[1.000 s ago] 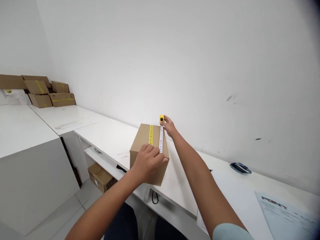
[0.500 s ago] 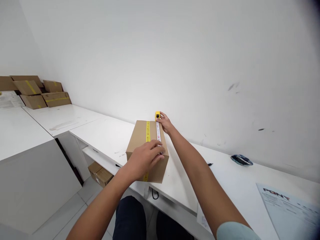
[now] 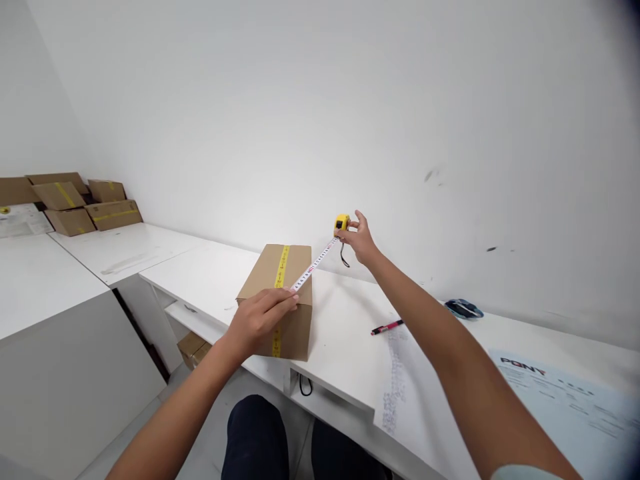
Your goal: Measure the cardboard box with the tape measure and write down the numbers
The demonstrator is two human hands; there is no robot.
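A brown cardboard box (image 3: 300, 327) with a strip of yellow printed tape stands on the white desk in front of me. My right hand (image 3: 359, 239) grips the yellow case of a tape measure (image 3: 342, 222), raised beyond the box's far right side, with a dark wrist strap hanging below. Its white blade (image 3: 320, 257) runs slantwise down to my left hand (image 3: 265, 313). Those fingers are closed on the blade's near end, over the front top edge of the box. The blade's tip is hidden under them.
On the white desk (image 3: 345, 320) to the right are a red and black pen (image 3: 387, 327), a handwritten paper (image 3: 415, 400), a dark blue item (image 3: 463, 309) and a printed light-blue sheet (image 3: 565, 393). Stacked cardboard boxes (image 3: 114, 215) sit at far left. Another box (image 3: 193, 348) lies below the desk.
My right hand has moved right and up with the tape measure case, so the blade has swung from lying along the box top to a slant off its right side.
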